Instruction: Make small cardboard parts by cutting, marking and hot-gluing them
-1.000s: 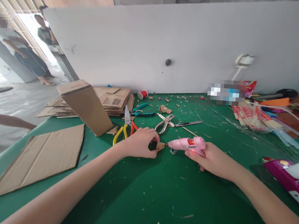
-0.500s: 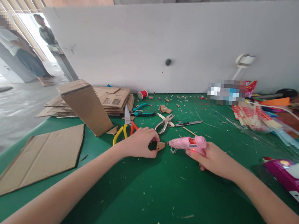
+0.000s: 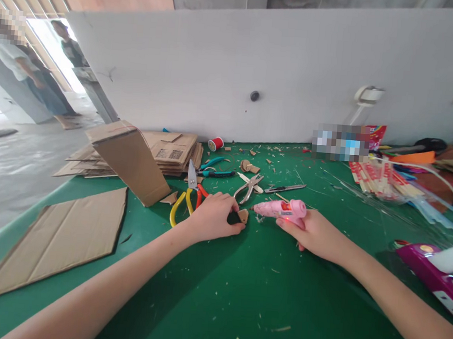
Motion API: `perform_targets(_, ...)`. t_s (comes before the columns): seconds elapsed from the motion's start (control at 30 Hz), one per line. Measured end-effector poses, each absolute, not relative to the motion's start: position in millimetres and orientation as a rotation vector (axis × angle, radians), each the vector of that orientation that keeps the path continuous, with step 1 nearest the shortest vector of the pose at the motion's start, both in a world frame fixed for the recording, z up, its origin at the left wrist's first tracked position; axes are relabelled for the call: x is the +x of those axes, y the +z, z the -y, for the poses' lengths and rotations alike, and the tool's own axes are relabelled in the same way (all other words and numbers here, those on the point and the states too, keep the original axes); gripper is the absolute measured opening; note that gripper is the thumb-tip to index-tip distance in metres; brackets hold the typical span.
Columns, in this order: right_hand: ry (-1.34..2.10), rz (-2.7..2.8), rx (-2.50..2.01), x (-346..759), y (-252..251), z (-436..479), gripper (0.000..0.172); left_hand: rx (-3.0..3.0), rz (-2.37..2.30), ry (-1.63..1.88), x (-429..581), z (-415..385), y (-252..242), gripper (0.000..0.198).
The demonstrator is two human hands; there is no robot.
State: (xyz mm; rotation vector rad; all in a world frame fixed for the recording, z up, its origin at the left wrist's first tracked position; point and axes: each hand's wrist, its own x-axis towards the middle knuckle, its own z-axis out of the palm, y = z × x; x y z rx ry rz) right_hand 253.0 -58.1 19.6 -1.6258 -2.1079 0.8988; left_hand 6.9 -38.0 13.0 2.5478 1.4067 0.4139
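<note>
Between the thumb and fingers of my left hand [image 3: 217,218] is a small brown cardboard piece [image 3: 243,216], held just above the green table [image 3: 216,304]. My right hand [image 3: 315,234] is closed around the handle of a pink hot glue gun [image 3: 282,209], a red light glowing on it. Its nozzle points left and ends a short way from the cardboard piece. Silver pliers [image 3: 249,188] lie just beyond. Scissors with yellow and red handles [image 3: 190,193] rest behind my left hand, and a utility knife [image 3: 285,188] lies farther right.
A folded cardboard box [image 3: 131,162] and a flat cardboard sheet [image 3: 63,245] occupy the left. Behind are stacked cardboard [image 3: 173,152], teal pliers [image 3: 216,173] and a red thread spool [image 3: 215,143]. Wrapped sticks [image 3: 375,177] and a purple device [image 3: 430,274] sit at right. Two people stand far left.
The glue gun has shifted slightly left and up with my right hand. The cardboard piece has turned in my left fingers, and its edge now tilts differently towards the nozzle.
</note>
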Motion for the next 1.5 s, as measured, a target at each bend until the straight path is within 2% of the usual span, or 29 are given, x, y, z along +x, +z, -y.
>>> perform_targets(0.13,0.882,2.17,-1.587,255.3,20.9,50.6,0.039,2.538,-1.449,0.443,9.5,38.4,11.0,0.029)
perform_targets(0.77,1.02,2.245,-1.486,262.8,19.9,48.3,0.031,2.553,-1.472,0.478,9.6,39.1,9.6,0.027)
perform_targets(1.0,0.939,2.192,-1.555,261.7,14.0,47.0,0.039,2.567,-1.466,0.494,9.3,38.2,6.5,0.027)
perform_targets(1.23,1.042,2.23,-1.46,264.5,17.0,46.8,0.033,2.572,-1.453,0.493,9.9,39.3,8.0,0.027)
perform_targets(1.5,0.93,2.2,-1.527,263.4,10.3,46.7,0.039,2.563,-1.448,0.5,9.7,39.7,8.8,0.024)
